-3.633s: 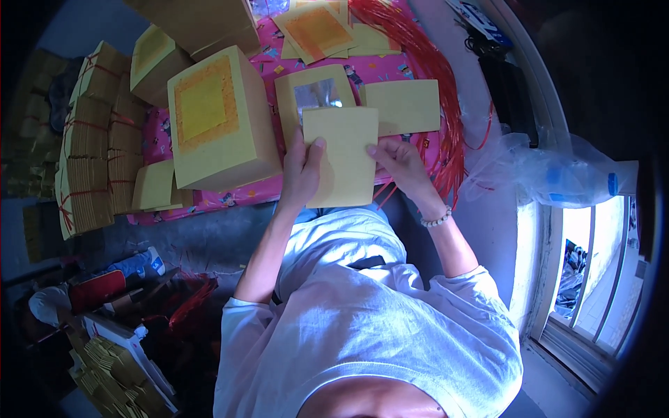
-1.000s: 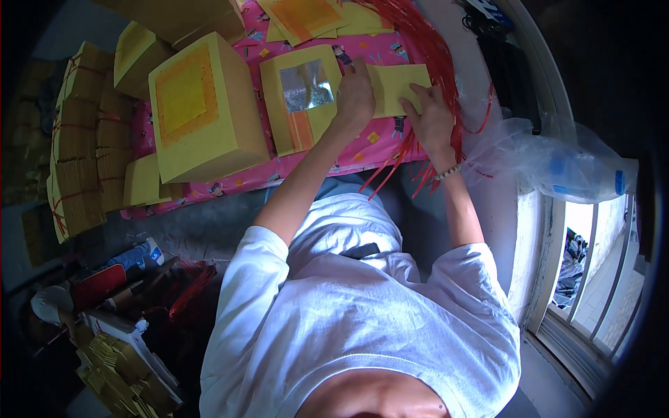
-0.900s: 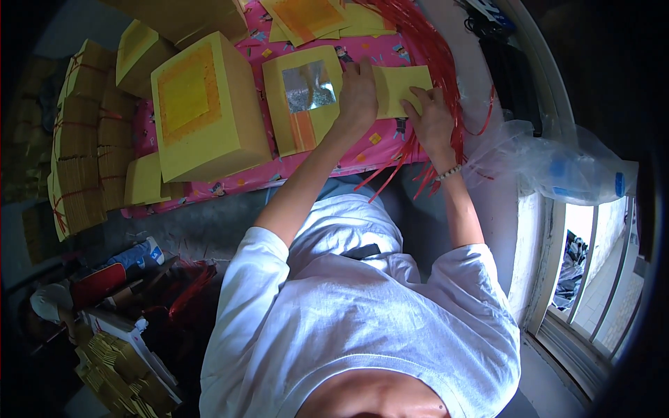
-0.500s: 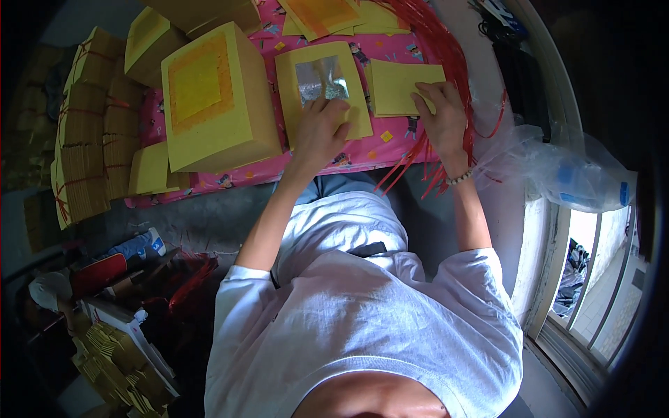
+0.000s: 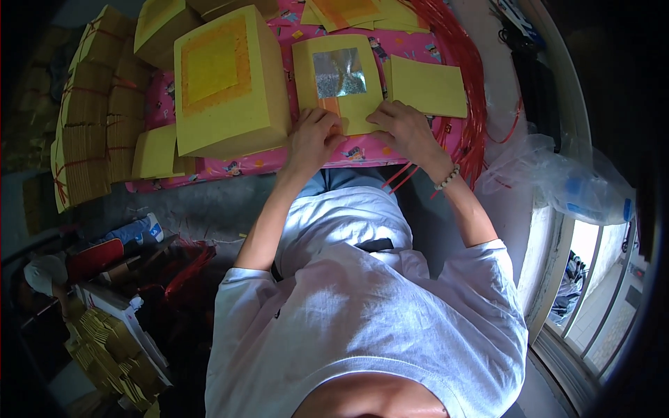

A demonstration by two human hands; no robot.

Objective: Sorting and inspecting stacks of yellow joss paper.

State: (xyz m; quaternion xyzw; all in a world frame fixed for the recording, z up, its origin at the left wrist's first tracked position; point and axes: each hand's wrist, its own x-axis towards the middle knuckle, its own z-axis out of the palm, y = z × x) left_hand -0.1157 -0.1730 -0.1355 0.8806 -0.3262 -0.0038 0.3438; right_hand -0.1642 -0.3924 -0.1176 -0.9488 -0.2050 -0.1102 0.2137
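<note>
Hands meet at the near edge of one yellow paper sheet with a silver foil square (image 5: pixel 339 82), lying flat on the pink printed cloth (image 5: pixel 362 150). The left hand (image 5: pixel 313 138) presses on the sheet's near left corner with fingers curled, and the right hand (image 5: pixel 404 127) rests on the near right corner, fingers bent down onto the paper; neither is clenched around anything, both simply bear on the sheet. Half a second ago the right hand was further out, on the plain yellow sheet (image 5: pixel 426 86); now it has come inward to the foil sheet, and the plain sheet lies free just beyond the right hand's knuckles. The left hand has slid from the sheet's middle to its near corner. Compared with the oldest view, the paper that was held up in the air between both hands is no longer lifted.

Left of the left hand, almost touching it, sits a large yellow stack with an orange panel (image 5: pixel 226 80). Red strings (image 5: pixel 468 83) run in a bundle past the right hand, on its outer side, some trailing under the wrist with its bead bracelet (image 5: pixel 447 181). Further left of the left hand stand tied paper bundles (image 5: pixel 87 132). More yellow sheets (image 5: pixel 355 11) lie beyond both hands.
</note>
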